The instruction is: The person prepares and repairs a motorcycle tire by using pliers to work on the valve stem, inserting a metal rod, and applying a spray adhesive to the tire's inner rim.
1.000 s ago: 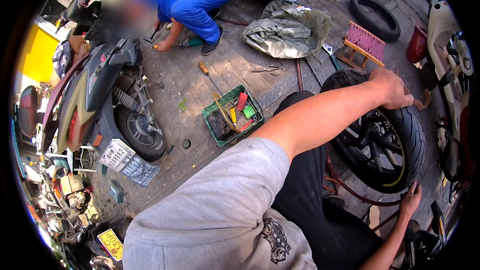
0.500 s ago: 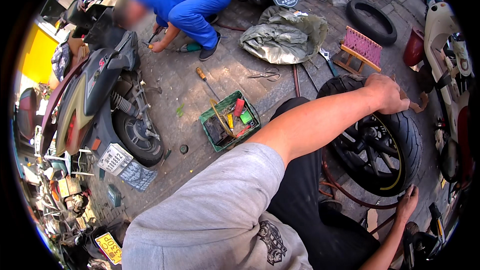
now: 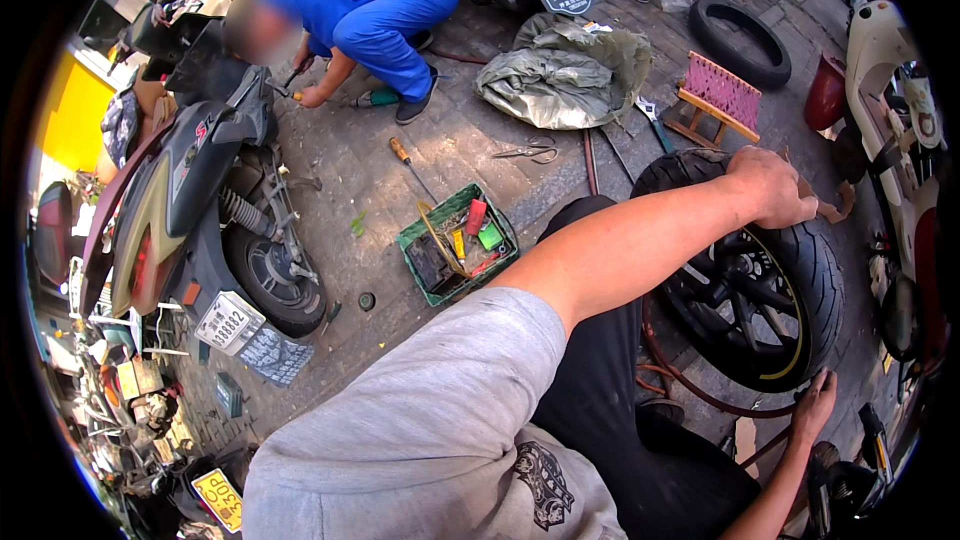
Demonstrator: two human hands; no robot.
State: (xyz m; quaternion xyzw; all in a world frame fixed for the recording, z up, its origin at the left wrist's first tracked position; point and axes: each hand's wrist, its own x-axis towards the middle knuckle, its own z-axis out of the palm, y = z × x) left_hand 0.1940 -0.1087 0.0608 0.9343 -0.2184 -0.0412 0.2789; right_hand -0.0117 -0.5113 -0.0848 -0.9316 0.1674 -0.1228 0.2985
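My left forearm reaches across to a black motorcycle wheel (image 3: 800,310) with a yellow rim stripe. My left hand (image 3: 765,190) grips the top of its tyre with bent fingers, beside a ragged brown piece (image 3: 840,202) that I cannot make out clearly. My right hand (image 3: 815,405) is at the lower edge of the tyre, fingers curled against it. A reddish hose (image 3: 690,375) loops beside and below the wheel. Left of my forearm sit a green tool basket (image 3: 410,260) of small items and an orange-handled screwdriver (image 3: 400,150).
A co-worker in blue (image 3: 370,30) crouches with tools by a scooter (image 3: 190,190). A crumpled grey cover (image 3: 555,75), scissors (image 3: 530,148), a wrench (image 3: 655,125), a woven stool (image 3: 720,100) and a loose tyre (image 3: 740,40) lie around. A white scooter (image 3: 875,100) stands at right.
The view has shifted slightly, moving the scene a little left in the picture. Both my hands stay on the wheel. The co-worker's head and hands have moved slightly.
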